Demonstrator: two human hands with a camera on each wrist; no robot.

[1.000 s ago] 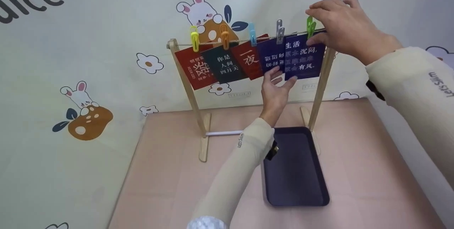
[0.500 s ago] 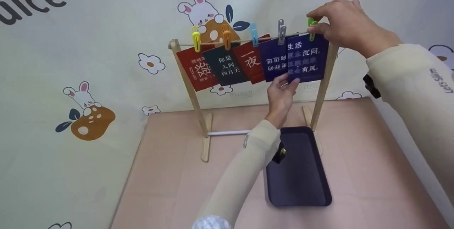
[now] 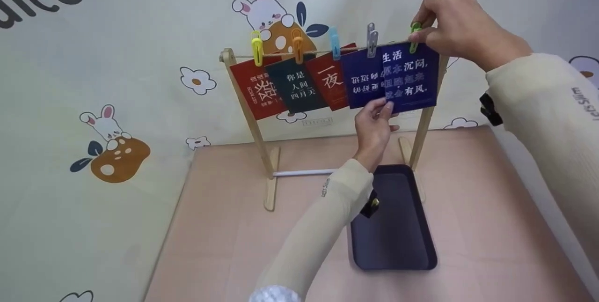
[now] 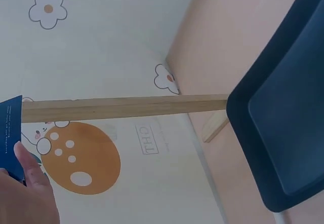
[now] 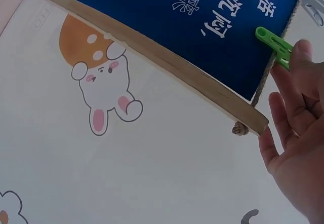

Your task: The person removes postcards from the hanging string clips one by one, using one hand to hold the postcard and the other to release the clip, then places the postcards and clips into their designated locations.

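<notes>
My right hand point(image 3: 461, 25) pinches a green clothespin point(image 3: 414, 47) between thumb and fingers, at the right end of the rope. In the right wrist view the green clothespin point(image 5: 268, 39) reaches over the top edge of a dark blue card point(image 5: 223, 36) with white writing. Lower down, the left hand point(image 3: 373, 131) pinches the bottom left corner of this blue card point(image 3: 416, 98). The left wrist view shows my thumb on the card's corner point(image 4: 10, 127). Beside it hangs another blue card point(image 3: 360, 70) under a grey clothespin point(image 3: 372, 44), partly overlapped.
Further left, red cards point(image 3: 255, 100) and a dark green card point(image 3: 295, 84) hang below yellow point(image 3: 257, 49), orange point(image 3: 297, 47) and light blue clothespins point(image 3: 334, 44). The wooden rack's right post point(image 3: 423, 136) stands close by. A dark tray point(image 3: 393, 232) lies on the table below my left arm.
My right hand has closed its fingers on the green clothespin. The left hand has moved right and now pinches the blue card's lower corner; the card has shifted slightly right.
</notes>
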